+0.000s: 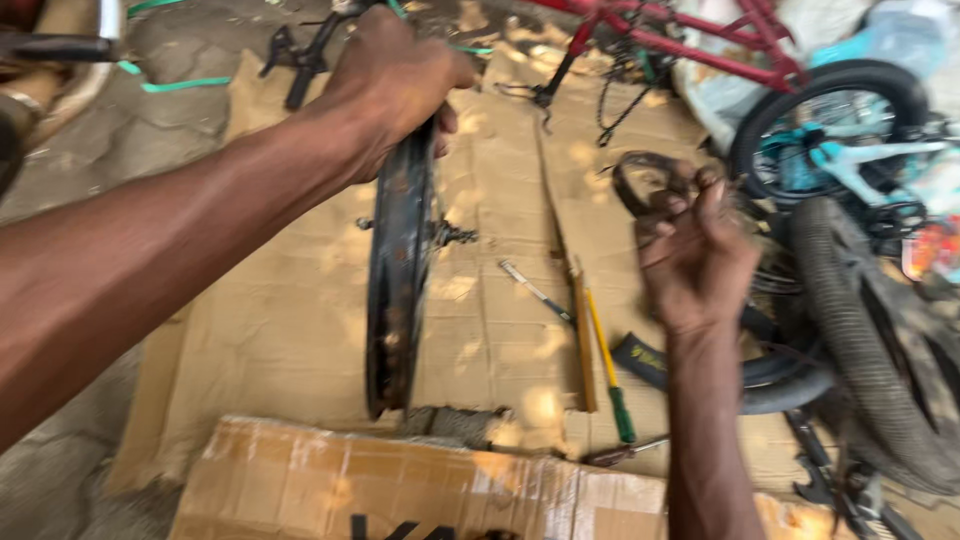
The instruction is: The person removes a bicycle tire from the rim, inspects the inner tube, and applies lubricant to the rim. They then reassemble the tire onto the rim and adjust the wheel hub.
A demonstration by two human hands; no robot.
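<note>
Black bicycle wheel rim (398,270): stood upright on edge on flattened brown cardboard (290,330), axle (447,235) projecting to the side at mid-height. Left hand (395,75): grip clenched over the top of the rim, holding it vertical. Right hand (695,250): raised beside the rim and well apart from it, fingers curled around a dark, blurred loop of rubber strip (640,180). Between rim and right hand, on the cardboard: a grey metal tool (535,292), a long brown stick (583,340) and a yellow-shafted screwdriver with green handle (610,370). Further right: a loose knobbly tyre (860,340), a pale blue bicycle (850,150). Top: a red bicycle frame (690,40).
</note>
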